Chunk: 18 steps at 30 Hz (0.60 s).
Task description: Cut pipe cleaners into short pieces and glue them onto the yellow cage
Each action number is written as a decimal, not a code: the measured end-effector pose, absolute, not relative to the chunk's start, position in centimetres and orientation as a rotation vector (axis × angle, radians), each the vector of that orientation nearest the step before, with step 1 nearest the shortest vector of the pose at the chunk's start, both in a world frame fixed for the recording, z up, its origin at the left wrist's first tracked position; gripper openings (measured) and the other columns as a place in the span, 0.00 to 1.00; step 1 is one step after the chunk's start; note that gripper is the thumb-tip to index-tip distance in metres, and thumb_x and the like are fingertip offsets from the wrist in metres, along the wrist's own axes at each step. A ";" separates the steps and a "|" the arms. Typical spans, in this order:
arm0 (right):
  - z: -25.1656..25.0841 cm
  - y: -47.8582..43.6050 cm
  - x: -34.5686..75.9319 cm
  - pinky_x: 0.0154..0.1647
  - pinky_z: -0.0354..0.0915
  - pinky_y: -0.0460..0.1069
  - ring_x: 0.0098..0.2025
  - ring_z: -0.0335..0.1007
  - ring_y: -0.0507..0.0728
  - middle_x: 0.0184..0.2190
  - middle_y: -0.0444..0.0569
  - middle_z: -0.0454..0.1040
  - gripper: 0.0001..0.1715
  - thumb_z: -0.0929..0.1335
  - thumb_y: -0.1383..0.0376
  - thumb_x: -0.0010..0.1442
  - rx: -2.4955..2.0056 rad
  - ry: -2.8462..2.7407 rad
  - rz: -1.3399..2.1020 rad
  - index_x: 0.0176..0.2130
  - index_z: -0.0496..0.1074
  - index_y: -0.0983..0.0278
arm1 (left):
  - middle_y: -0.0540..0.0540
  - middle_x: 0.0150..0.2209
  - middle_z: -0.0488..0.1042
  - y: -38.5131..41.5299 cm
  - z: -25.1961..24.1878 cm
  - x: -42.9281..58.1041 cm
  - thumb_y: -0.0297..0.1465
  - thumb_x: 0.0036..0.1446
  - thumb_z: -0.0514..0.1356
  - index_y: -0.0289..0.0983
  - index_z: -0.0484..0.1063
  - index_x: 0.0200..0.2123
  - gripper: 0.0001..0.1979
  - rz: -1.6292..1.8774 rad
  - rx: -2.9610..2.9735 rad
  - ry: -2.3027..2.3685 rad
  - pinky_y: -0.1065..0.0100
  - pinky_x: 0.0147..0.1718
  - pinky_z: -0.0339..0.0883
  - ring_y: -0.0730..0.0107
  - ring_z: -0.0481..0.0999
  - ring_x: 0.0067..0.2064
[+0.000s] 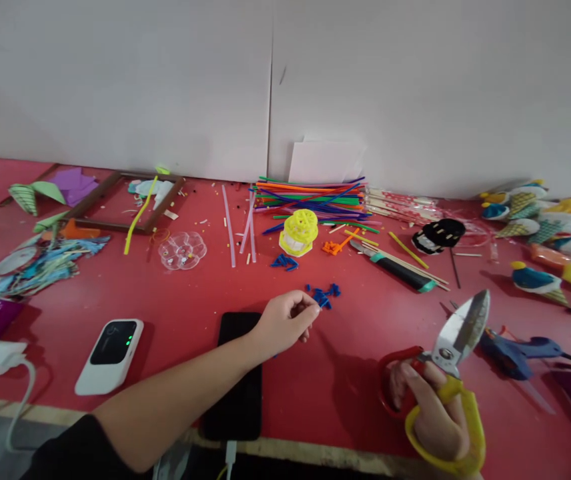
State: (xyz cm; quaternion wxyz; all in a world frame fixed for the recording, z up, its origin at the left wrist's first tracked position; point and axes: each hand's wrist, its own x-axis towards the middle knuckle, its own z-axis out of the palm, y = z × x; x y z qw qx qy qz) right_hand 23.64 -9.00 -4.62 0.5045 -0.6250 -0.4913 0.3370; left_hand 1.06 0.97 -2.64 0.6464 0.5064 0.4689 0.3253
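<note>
My right hand [430,403] grips scissors [460,333] with one red and one yellow handle loop; the blades point up and away, pressed together. Over the middle of the red table, my left hand [288,320] is closed in a pinch. Its fingertips are at the edge of a loose pile of short blue pieces [323,297]; whatever they hold is too small to make out. A second pile of blue pieces [284,262] lies farther back, in front of a yellow round openwork object [299,232]. A small orange piece [334,247] lies to its right.
Behind are bundled coloured sticks [310,200]. A utility knife [398,270] and black rounded object [438,235] sit at right, with a blue glue gun [515,353] beside the scissors. A phone [238,380] lies under my left forearm; a white device [110,357] is left.
</note>
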 end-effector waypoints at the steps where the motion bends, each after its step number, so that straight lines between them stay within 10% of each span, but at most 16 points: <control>1: -4.6 -9.0 23.6 0.18 0.61 0.49 0.16 0.64 0.53 0.11 0.46 0.66 0.33 0.69 0.46 0.63 -1.511 -1.182 0.819 0.15 0.66 0.60 | 0.57 0.20 0.66 0.9 -2.6 1.0 0.36 0.57 0.61 0.37 0.68 0.30 0.08 0.736 1.153 1.069 0.74 0.22 0.63 0.78 0.69 0.20; 18: -1.2 -11.2 27.2 0.19 0.61 0.45 0.20 0.62 0.49 0.24 0.41 0.69 0.27 0.73 0.41 0.55 -1.816 -1.229 1.482 0.36 0.71 0.61 | 0.55 0.22 0.71 1.0 -2.0 0.6 0.39 0.61 0.58 0.37 0.68 0.34 0.11 0.666 1.123 1.041 0.73 0.23 0.61 0.78 0.69 0.20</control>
